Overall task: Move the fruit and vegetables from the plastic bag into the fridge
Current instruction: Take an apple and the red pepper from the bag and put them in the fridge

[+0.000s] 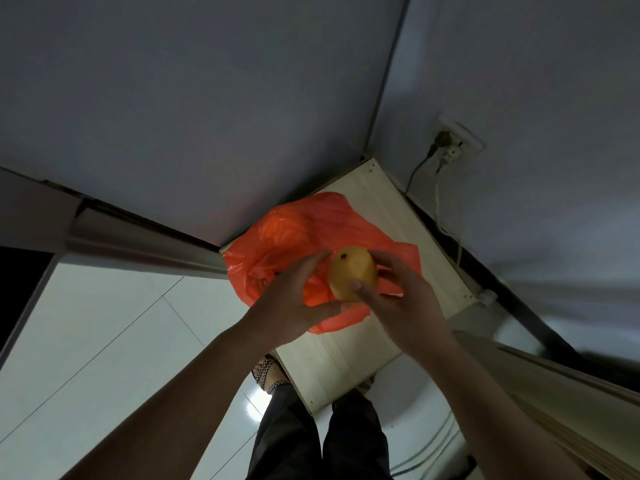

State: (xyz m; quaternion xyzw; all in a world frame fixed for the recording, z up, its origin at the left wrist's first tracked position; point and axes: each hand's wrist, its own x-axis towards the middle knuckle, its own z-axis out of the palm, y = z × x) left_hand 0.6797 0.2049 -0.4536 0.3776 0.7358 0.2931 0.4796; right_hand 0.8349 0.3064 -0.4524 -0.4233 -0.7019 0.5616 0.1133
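right hand (pixel 398 299), thumb on the near face and fingers curled round the far side, clamps a yellow fruit (pixel 351 271) and holds it in the air just above the orange plastic bag (pixel 277 237). left hand (pixel 294 299) is spread, fingers nearly straight and thumb splayed, gripping nothing; its fingertips reach the fruit's left flank, though contact cannot be confirmed. the bag lies crumpled and open on a pale wooden table (pixel 381 209) set in a corner; a rounded bulge at its far left suggests more produce inside, but the plastic veils the contents. the fruit is oval; its long axis runs away from the person toward the wall, with the dark-spotted end pointing away and the other end toward the right palm. key relation: the fruit sits between the two hands, carried by the right, while the left is free. a grey panel (pixel 138 133) stands to the left of the table; if that is the fridge, which cannot be told, the transfer probably goes leftward, and the free left hand is the nearer one for any door work. step in hand, as judged: one item lifted out, not yet stowed.
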